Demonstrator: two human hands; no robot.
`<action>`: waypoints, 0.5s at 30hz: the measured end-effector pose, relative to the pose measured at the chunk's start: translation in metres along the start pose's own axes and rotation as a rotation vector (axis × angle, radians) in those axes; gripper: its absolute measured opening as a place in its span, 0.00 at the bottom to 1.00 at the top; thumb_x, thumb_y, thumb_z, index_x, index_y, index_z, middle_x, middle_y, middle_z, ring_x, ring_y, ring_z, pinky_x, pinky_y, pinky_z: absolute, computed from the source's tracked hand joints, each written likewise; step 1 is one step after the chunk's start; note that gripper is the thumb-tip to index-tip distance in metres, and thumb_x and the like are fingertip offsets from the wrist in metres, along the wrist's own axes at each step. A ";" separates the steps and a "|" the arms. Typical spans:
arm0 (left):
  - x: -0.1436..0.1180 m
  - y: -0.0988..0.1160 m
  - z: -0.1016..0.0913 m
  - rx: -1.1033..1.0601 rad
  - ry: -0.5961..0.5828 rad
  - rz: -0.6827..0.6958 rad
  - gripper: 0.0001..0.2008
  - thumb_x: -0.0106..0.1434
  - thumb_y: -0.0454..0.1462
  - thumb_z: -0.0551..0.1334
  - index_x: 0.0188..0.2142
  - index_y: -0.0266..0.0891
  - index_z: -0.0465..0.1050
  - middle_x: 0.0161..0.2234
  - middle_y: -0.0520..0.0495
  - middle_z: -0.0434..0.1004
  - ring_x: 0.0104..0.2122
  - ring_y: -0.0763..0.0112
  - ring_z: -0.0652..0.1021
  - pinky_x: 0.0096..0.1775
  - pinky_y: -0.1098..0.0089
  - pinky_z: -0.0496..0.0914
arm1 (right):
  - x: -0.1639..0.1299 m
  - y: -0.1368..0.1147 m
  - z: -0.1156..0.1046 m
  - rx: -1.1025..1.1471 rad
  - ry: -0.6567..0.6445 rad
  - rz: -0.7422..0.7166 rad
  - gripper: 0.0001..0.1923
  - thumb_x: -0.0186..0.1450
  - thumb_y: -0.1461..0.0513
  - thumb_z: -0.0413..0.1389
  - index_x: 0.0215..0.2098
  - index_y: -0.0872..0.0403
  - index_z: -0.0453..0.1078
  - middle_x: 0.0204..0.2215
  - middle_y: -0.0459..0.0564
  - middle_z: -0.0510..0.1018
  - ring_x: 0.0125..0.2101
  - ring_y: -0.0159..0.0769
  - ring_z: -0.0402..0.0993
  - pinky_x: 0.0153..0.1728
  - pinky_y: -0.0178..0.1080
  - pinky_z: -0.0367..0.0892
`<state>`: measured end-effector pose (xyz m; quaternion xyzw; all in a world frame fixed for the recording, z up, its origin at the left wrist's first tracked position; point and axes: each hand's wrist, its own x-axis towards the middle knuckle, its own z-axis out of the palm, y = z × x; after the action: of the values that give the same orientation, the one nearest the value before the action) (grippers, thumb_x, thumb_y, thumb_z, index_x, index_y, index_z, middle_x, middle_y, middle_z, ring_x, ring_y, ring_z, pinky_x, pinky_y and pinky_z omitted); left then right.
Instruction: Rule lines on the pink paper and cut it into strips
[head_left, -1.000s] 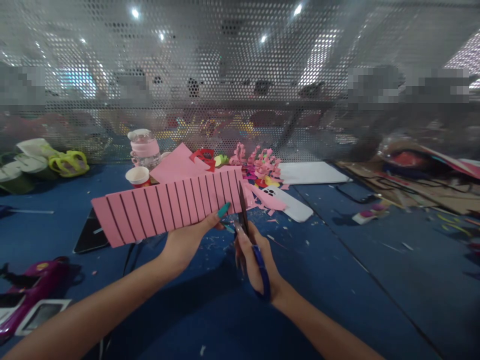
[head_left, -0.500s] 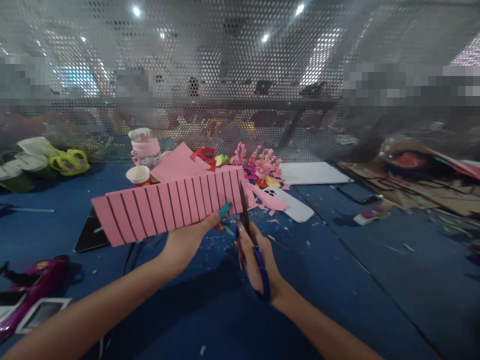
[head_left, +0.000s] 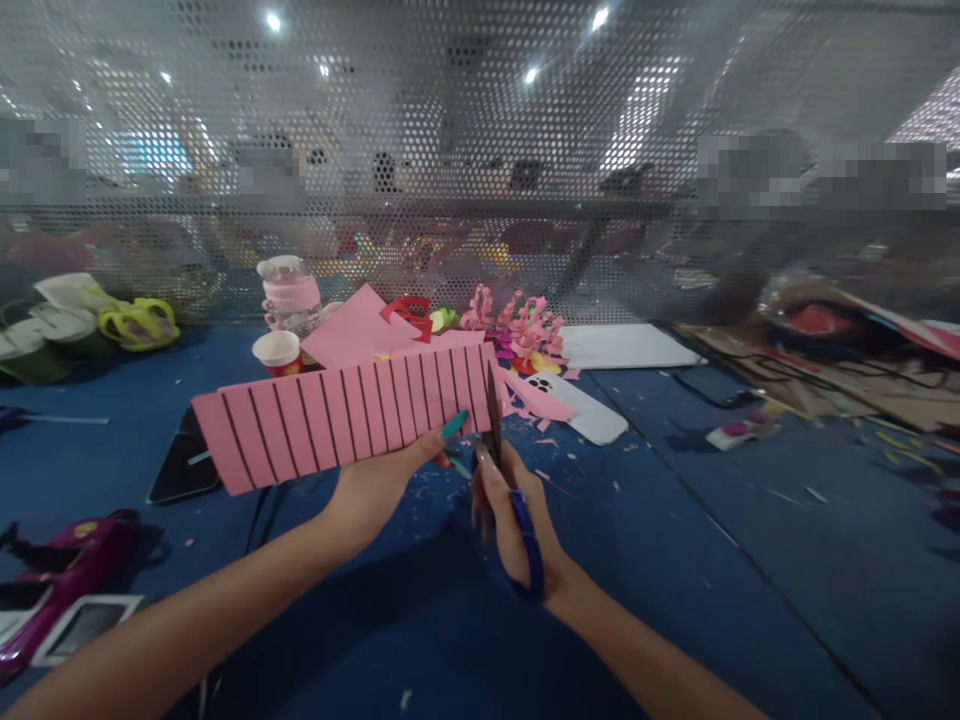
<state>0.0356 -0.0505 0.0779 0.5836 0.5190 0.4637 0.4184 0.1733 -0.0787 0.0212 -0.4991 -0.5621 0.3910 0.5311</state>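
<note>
A strip of pink paper (head_left: 337,415) marked with dark parallel lines is held up above the table. My left hand (head_left: 379,490) pinches its lower edge toward the right, thumb in front and fingers mostly hidden behind. Scissors (head_left: 531,550) with blue handles are in my right hand (head_left: 517,520), fingers through the loops. Their dark blades point upward at the right end of the paper, close along its edge. Whether the blades have paper between them is hard to tell.
Behind the strip lie a pink sheet (head_left: 360,325), curly pink paper pieces (head_left: 536,325), a paper cup (head_left: 277,352) and a pink-banded bottle (head_left: 291,295). A white phone-like object (head_left: 592,415) and a black phone (head_left: 184,465) flank the hands. A perforated metal screen (head_left: 450,130) stands behind.
The pink paper has shifted slightly right and down, along with my left hand. The scissor blades look closer together and a little farther right.
</note>
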 end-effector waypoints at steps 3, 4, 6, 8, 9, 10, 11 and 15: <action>-0.001 -0.001 0.001 0.009 0.005 0.009 0.17 0.53 0.49 0.63 0.17 0.40 0.72 0.22 0.48 0.76 0.29 0.64 0.77 0.42 0.64 0.69 | 0.001 0.000 -0.001 -0.015 0.011 -0.016 0.16 0.66 0.49 0.44 0.28 0.51 0.56 0.14 0.38 0.63 0.14 0.26 0.61 0.17 0.31 0.58; -0.001 -0.001 0.001 0.010 0.001 0.012 0.17 0.54 0.48 0.63 0.17 0.40 0.72 0.22 0.48 0.76 0.29 0.64 0.77 0.42 0.65 0.69 | 0.002 0.000 -0.001 -0.015 0.015 -0.022 0.16 0.66 0.49 0.44 0.28 0.51 0.56 0.15 0.38 0.63 0.15 0.27 0.61 0.17 0.32 0.58; 0.000 -0.003 0.001 0.006 -0.010 0.022 0.16 0.54 0.47 0.63 0.17 0.40 0.72 0.22 0.48 0.76 0.29 0.65 0.77 0.42 0.65 0.69 | 0.002 0.000 -0.001 -0.010 0.015 -0.027 0.16 0.66 0.49 0.44 0.28 0.51 0.56 0.15 0.38 0.63 0.14 0.27 0.60 0.17 0.32 0.58; 0.000 -0.004 0.001 -0.005 -0.013 0.033 0.16 0.55 0.46 0.63 0.17 0.40 0.72 0.22 0.48 0.76 0.29 0.65 0.77 0.42 0.65 0.69 | 0.002 -0.001 -0.001 -0.008 0.012 -0.023 0.16 0.66 0.49 0.44 0.29 0.51 0.56 0.14 0.37 0.63 0.14 0.26 0.60 0.16 0.32 0.58; 0.000 -0.004 0.001 -0.006 -0.014 0.041 0.16 0.55 0.46 0.63 0.17 0.40 0.72 0.22 0.48 0.76 0.29 0.65 0.77 0.42 0.65 0.69 | 0.002 -0.002 -0.001 -0.007 0.007 -0.018 0.16 0.66 0.49 0.44 0.29 0.51 0.56 0.14 0.37 0.62 0.14 0.26 0.59 0.16 0.32 0.58; 0.000 -0.004 0.001 -0.008 -0.015 0.048 0.16 0.55 0.46 0.63 0.17 0.40 0.72 0.21 0.49 0.76 0.29 0.65 0.77 0.43 0.65 0.69 | 0.002 -0.002 -0.001 -0.007 0.004 -0.012 0.16 0.66 0.49 0.44 0.29 0.51 0.56 0.14 0.37 0.62 0.14 0.26 0.59 0.16 0.32 0.57; 0.000 -0.004 0.001 -0.008 -0.017 0.048 0.16 0.55 0.47 0.63 0.17 0.40 0.72 0.22 0.48 0.76 0.29 0.64 0.77 0.43 0.64 0.69 | 0.002 -0.003 -0.001 -0.007 0.002 -0.003 0.16 0.66 0.49 0.43 0.29 0.51 0.56 0.14 0.37 0.62 0.14 0.26 0.59 0.16 0.31 0.57; -0.001 -0.003 0.001 -0.018 -0.022 0.030 0.16 0.55 0.47 0.62 0.17 0.40 0.72 0.22 0.48 0.76 0.29 0.64 0.77 0.41 0.65 0.70 | 0.002 -0.007 -0.001 -0.025 0.018 0.014 0.17 0.66 0.48 0.43 0.29 0.52 0.57 0.14 0.37 0.60 0.13 0.26 0.57 0.15 0.31 0.55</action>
<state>0.0360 -0.0516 0.0751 0.5925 0.5016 0.4681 0.4222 0.1736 -0.0783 0.0281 -0.5131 -0.5586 0.3834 0.5270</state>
